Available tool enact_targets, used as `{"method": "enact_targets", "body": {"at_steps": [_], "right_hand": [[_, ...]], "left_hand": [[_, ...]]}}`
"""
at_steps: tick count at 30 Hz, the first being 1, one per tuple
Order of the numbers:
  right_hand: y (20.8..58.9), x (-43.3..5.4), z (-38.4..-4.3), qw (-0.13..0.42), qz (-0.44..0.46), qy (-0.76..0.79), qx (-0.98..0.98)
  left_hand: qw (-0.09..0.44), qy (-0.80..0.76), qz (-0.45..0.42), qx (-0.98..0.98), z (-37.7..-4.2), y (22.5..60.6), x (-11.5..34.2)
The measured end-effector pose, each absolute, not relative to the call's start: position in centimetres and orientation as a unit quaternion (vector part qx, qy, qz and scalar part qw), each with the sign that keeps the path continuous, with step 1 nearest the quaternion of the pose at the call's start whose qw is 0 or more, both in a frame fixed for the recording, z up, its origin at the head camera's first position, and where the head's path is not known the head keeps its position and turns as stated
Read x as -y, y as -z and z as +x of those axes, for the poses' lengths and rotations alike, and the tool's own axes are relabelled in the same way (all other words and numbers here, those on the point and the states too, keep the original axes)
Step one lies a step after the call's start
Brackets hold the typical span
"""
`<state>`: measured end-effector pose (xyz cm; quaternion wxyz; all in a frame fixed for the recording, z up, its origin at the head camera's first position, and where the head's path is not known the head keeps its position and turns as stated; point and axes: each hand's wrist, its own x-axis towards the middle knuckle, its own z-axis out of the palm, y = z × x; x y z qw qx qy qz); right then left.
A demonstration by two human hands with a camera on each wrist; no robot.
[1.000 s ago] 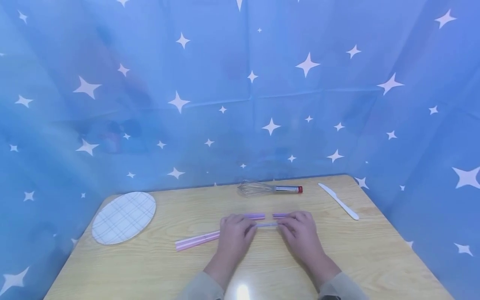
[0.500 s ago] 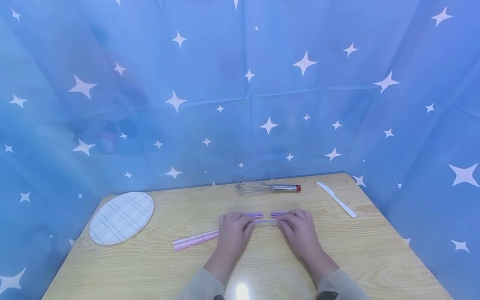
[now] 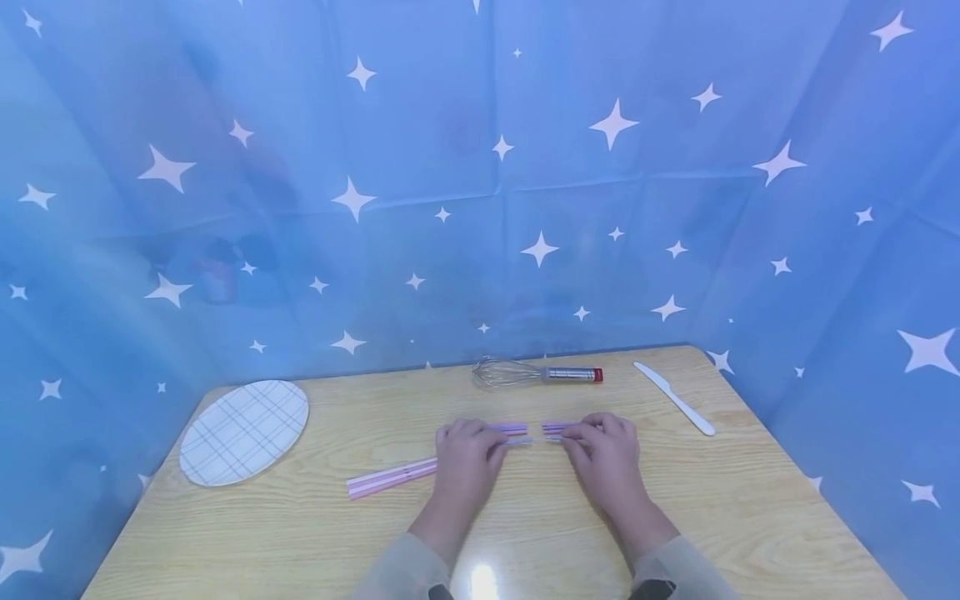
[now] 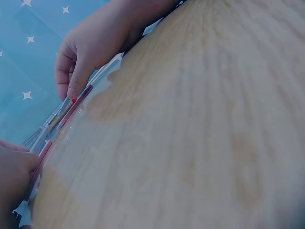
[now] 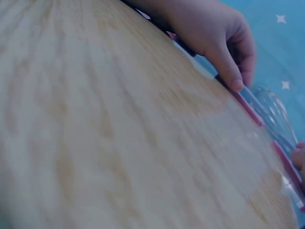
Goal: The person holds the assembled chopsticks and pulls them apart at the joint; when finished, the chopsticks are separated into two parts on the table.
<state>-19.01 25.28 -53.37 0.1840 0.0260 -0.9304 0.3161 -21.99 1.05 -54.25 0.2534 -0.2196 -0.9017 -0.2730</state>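
Note:
Several slim pink and purple sticks (image 3: 516, 427) lie on the table, their ends showing just past my left hand (image 3: 467, 467). Thumb and fingers of that hand pinch a pale stick (image 3: 519, 442), whose end points right. Opposite it, my right hand (image 3: 609, 458) pinches another pale stick end (image 3: 553, 439) between thumb and fingertips. More pink and purple sticks (image 3: 555, 427) run under the right fingers, most of their length hidden. A narrow gap separates the two groups. In the right wrist view, a pink stick (image 5: 250, 112) lies beside the right thumb tip.
Pink and white sticks (image 3: 390, 479) slant out to the left of the left hand. A whisk (image 3: 536, 374) lies behind the hands, and a white knife (image 3: 675, 398) to the right. A checked plate (image 3: 243, 433) sits at the far left. A blue star curtain (image 3: 420, 250) surrounds the table (image 3: 300, 550).
A pale stick line ran between both hands earlier; now a gap shows between its ends. The right hand has shifted slightly right, while the left stays almost in place.

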Motion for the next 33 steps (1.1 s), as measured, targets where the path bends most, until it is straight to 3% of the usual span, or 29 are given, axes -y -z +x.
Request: {"method": "enact_targets", "body": {"at_steps": [33], "right_hand": [[53.6,-26.1,-20.6,0.189,0.053,-0.309,0.931]], "left_hand": [[0.261,0.249,-0.199,0.911,-23.0,54.0,-0.8]]}}
